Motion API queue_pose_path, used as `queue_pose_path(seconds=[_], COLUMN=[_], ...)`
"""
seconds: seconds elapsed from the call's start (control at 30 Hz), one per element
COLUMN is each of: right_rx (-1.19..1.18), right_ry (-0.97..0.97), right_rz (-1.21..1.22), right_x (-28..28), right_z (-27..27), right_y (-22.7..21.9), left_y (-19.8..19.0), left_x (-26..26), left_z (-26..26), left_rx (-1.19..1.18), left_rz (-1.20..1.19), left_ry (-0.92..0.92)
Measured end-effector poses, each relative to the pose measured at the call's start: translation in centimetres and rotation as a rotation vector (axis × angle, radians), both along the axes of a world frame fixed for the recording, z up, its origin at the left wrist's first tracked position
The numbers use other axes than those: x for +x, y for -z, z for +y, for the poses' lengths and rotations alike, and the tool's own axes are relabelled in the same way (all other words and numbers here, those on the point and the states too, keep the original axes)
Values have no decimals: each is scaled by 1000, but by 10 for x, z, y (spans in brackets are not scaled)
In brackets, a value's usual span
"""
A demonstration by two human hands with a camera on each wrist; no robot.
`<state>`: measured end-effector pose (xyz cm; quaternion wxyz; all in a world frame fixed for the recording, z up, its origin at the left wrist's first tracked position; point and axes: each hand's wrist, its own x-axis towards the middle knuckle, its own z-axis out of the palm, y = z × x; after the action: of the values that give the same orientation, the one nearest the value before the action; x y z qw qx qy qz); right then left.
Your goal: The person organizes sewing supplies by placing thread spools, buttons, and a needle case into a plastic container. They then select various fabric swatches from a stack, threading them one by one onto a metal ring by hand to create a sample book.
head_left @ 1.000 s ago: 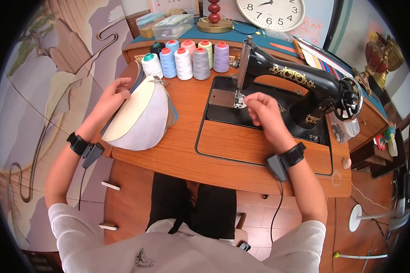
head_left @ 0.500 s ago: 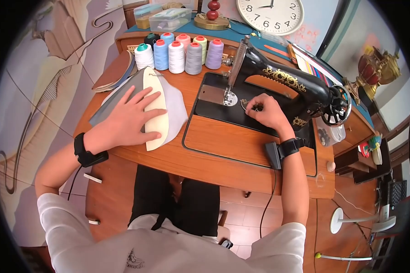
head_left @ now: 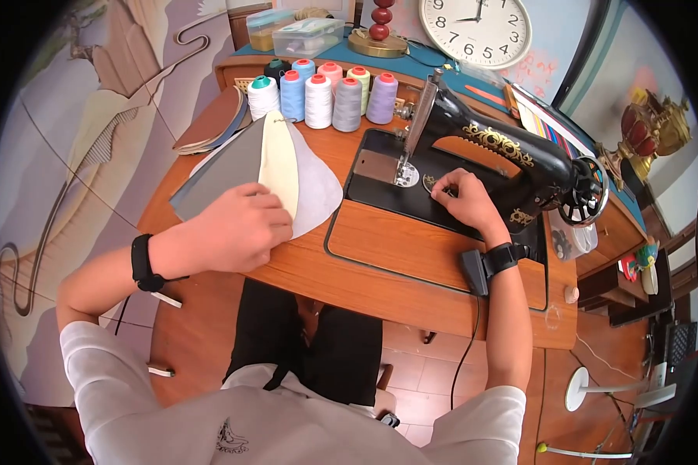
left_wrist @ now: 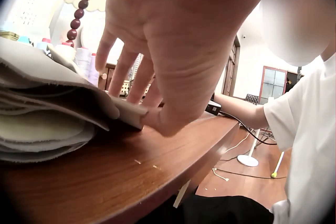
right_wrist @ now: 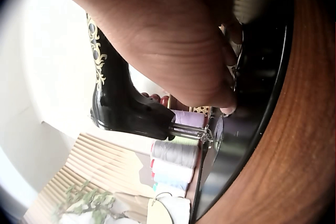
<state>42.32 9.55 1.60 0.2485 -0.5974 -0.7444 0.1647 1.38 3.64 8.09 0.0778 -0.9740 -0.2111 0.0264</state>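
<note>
On the tabletop lies a fanned stack of flat material panels: a dark grey panel (head_left: 217,170), a cream panel (head_left: 281,167) and a pale lavender panel (head_left: 316,186). My left hand (head_left: 244,229) is over their near end with bent fingers. In the left wrist view its thumb and fingers pinch the edge of the cream panel (left_wrist: 128,111). My right hand (head_left: 471,203) has curled fingers, their tips down at the black bed of the sewing machine (head_left: 488,136), right of the presser foot (head_left: 403,172). I cannot tell whether those fingertips hold anything.
Several thread cones (head_left: 318,101) stand behind the panels. Brown and blue pieces (head_left: 213,124) lie at the back left. A clear plastic box (head_left: 309,37), a lamp base (head_left: 377,43) and a clock (head_left: 477,29) are at the back. The handwheel (head_left: 584,192) is at the right.
My left hand went from the stack's left side onto the panels, spread flat, then bent its fingers. The grey panel became exposed. My right hand moved from beside the presser foot rightward onto the bed.
</note>
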Motion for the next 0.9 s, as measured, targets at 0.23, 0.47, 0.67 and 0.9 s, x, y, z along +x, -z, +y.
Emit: queue_pose_path(seconds=[0.23,0.47,0.67,0.9], right_rx=[-9,73,48,27], right_ry=[5,-7,-1,-9], right_rz=[11,-17,-3,-20], right_x=[0,-2,-2,-1], right_z=[-1,-2,-1,-4], right_y=[-2,1,1,-2], left_y=[-43,-39,-47,-60], left_x=[-30,-93,-100,-47], left_z=[-7,-1,-11,16], left_rx=[489,786,217,72], left_rz=[-295,-143,-52,-294], left_ry=[84,-21,-365,-384])
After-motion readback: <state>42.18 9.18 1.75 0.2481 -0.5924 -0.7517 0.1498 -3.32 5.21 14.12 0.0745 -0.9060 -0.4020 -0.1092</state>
